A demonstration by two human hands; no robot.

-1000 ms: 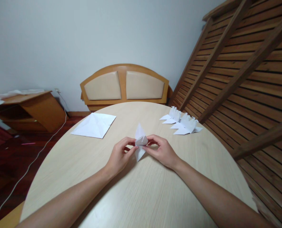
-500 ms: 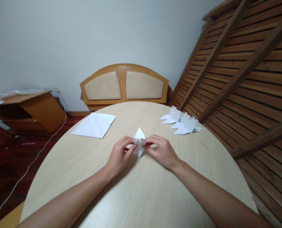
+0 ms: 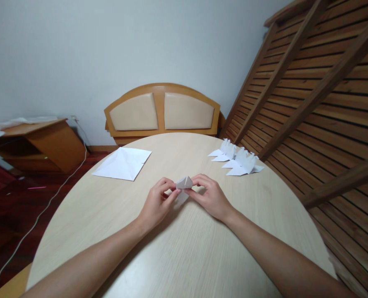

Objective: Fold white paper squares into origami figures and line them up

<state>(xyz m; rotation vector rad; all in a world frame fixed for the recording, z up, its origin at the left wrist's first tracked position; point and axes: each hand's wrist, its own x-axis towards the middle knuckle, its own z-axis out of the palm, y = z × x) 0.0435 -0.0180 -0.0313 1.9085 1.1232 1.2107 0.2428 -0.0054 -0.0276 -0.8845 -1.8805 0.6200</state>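
A small folded piece of white paper (image 3: 184, 183) is held between my two hands over the middle of the round table (image 3: 184, 256). My left hand (image 3: 159, 198) pinches its left side between thumb and fingers. On the right side, my right hand (image 3: 211, 196) grips it the same way. The upper part of the paper looks grey in shade, and a paler point hangs below the fingers. Fingertips hide part of the folds.
White paper sheets (image 3: 123, 164) lie at the table's far left. Several folded paper birds (image 3: 241, 161) stand in a group at the far right. Beyond the table are a padded headboard (image 3: 190, 111), a slatted wooden frame (image 3: 320, 103) and a low cabinet (image 3: 50, 145).
The upright white point at the top of the folded paper no longer shows; the paper has been folded or tilted into a shorter, greyer shape. Both hands stay nearly in place.
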